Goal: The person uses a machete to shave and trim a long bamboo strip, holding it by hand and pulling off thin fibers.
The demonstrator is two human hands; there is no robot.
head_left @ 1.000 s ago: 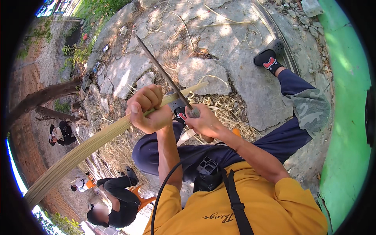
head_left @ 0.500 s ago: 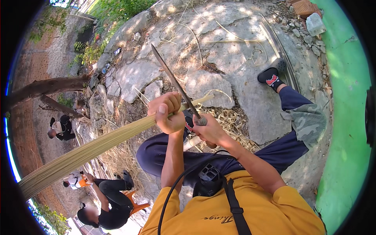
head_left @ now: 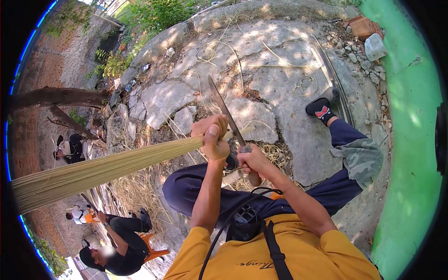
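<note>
My left hand [head_left: 212,136] is closed around a bundle of long, thin, pale yellow-green strips [head_left: 116,167], which look like split bamboo. The bundle slants from the far left edge to my fist, and a short end sticks out past it on the right. In my right hand [head_left: 255,161] is the wooden handle of a long knife [head_left: 227,110]. Its narrow dark blade points up and away to the left, passing close by the left fist. I cannot tell whether the blade touches the strips.
Cracked rock [head_left: 298,135] lies under my feet, with curled shavings [head_left: 275,156] below my hands. A green wall [head_left: 406,140] runs along the right. Long strips [head_left: 322,58] lie near my right shoe [head_left: 319,109]. A co-worker [head_left: 122,249] sits at the lower left.
Both hands have shifted slightly right. The knife tip has come nearer and to the right, and more of its handle shows below my fist. The bundle's left end sits higher in view.
</note>
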